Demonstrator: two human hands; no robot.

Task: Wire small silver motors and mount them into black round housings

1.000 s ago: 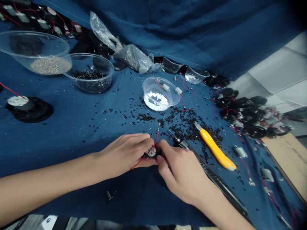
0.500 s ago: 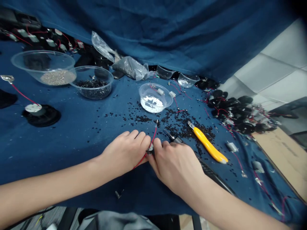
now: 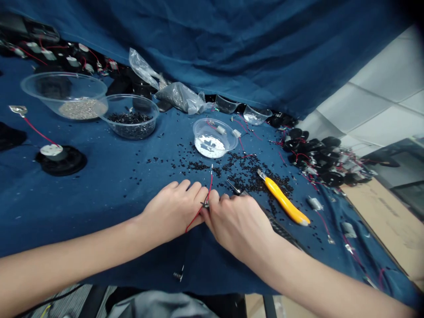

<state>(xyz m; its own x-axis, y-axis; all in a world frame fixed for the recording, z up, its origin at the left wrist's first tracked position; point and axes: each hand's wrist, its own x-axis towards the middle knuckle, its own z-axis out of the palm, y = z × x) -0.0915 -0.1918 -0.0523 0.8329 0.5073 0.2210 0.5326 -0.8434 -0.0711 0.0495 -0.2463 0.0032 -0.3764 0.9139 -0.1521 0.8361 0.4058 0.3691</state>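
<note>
My left hand (image 3: 175, 205) and my right hand (image 3: 236, 223) meet above the near part of the blue cloth, thumbs and fingers closed. Pinched between them is a small wired motor (image 3: 206, 204), mostly hidden by the fingers. One red wire (image 3: 211, 182) sticks up from it with a bare tip, and another red length loops down beneath the left fingers. Below the hands a small dark component (image 3: 179, 276) hangs or lies near the cloth's front edge. Beyond my right hand are a dark metal-tipped tool (image 3: 234, 187) and a yellow utility knife (image 3: 286, 203).
Many small black bits (image 3: 245, 170) are scattered around a clear tub (image 3: 215, 137) with white material. Further left stand a tub of black pieces (image 3: 129, 126) and a tub of tan granules (image 3: 82, 108). Wired motors and black discs (image 3: 318, 154) pile up at right, beside a cardboard box (image 3: 380, 221).
The pale face of the motor between my fingers has turned from sight, and dark ends now show there. The red wire stands more upright. The view has shifted slightly.
</note>
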